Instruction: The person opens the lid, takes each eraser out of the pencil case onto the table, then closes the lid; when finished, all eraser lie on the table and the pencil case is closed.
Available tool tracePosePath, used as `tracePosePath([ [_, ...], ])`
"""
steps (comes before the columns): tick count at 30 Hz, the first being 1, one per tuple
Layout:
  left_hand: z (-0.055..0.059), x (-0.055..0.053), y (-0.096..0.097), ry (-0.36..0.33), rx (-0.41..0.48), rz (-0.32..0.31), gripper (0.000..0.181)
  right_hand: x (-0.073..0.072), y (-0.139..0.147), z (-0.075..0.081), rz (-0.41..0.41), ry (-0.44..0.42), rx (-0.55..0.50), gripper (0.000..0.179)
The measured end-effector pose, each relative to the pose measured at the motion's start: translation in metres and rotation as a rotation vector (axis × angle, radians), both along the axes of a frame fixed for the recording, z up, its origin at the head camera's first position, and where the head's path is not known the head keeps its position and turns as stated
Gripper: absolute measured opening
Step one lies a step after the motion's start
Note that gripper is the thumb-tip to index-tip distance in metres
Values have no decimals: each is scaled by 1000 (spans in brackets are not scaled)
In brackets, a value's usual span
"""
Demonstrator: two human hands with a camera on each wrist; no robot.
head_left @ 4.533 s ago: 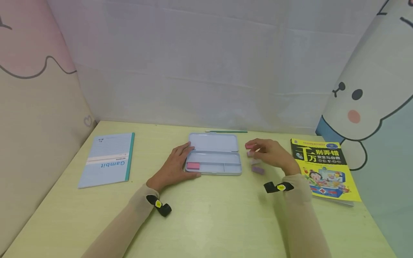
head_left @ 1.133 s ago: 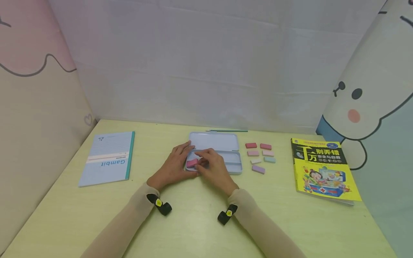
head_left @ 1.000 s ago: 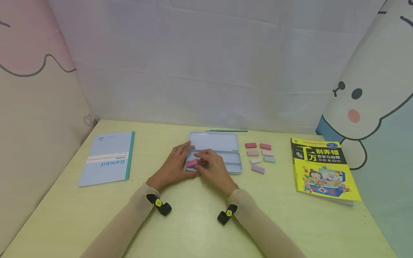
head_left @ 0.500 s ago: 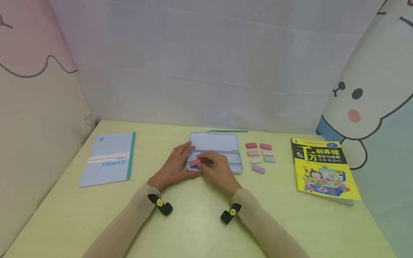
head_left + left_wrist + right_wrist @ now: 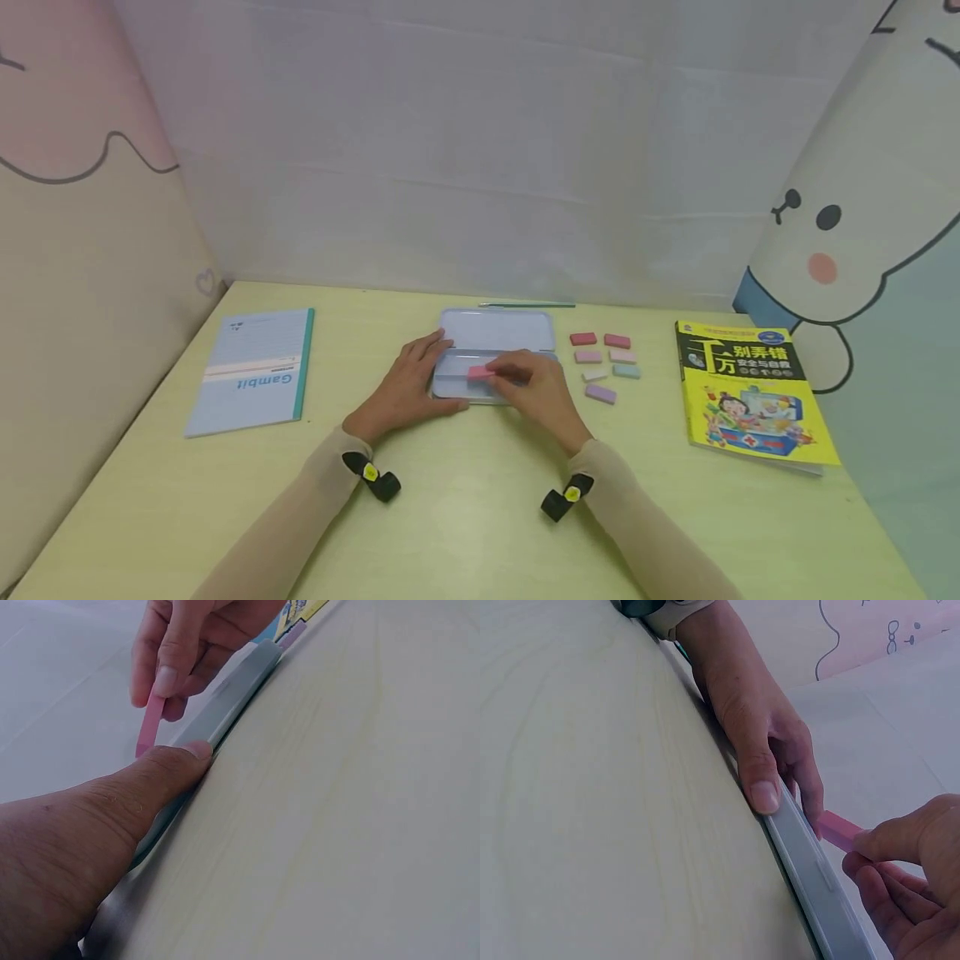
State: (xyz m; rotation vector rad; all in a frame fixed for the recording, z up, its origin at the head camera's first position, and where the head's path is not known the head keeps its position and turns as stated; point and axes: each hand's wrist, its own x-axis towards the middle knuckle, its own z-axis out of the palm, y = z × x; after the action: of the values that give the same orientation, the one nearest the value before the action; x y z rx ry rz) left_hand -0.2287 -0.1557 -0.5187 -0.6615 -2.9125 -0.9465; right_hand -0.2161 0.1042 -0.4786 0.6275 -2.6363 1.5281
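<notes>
A white hinged case [image 5: 450, 392] lies flat with its lid folded back and dividers inside its lower half. My left hand [image 5: 408, 383] holds its left end, the thumb on the near wall and the fingers along the far left side. My right hand [image 5: 540, 387] pinches a small pink rectangular block [image 5: 480, 372] between thumb and fingers, over the middle of the case. In the left wrist view the pink block [image 5: 150, 724] hangs tilted above the rim. The right wrist view has the block [image 5: 841, 829] near the left fingertips. My right hand covers the case's right part.
Right of the case lie several small blocks: red [image 5: 583, 338], pink [image 5: 588, 357], white [image 5: 594, 376], blue [image 5: 626, 372] and purple [image 5: 601, 394]. A thin green stick [image 5: 532, 305] lies behind the lid. A notebook [image 5: 251, 375] is at left, a yellow book [image 5: 757, 408] at right.
My right hand came from the loose blocks at right to the case's left compartment. In the last half second it has moved up and right with the pink block. The left hand stays put.
</notes>
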Motion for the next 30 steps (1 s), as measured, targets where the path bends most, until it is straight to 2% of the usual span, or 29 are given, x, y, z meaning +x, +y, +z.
tracePosePath([
  [13,1,2,-1,-8,12,6,104,7,43,-4,-65,-56,-2,18],
  [23,3,3,0,-27,31,6,103,12,71,-4,-176,-58,21,18],
  [30,3,2,0,-35,21,6,105,17,91,1,-205,-43,50,21],
])
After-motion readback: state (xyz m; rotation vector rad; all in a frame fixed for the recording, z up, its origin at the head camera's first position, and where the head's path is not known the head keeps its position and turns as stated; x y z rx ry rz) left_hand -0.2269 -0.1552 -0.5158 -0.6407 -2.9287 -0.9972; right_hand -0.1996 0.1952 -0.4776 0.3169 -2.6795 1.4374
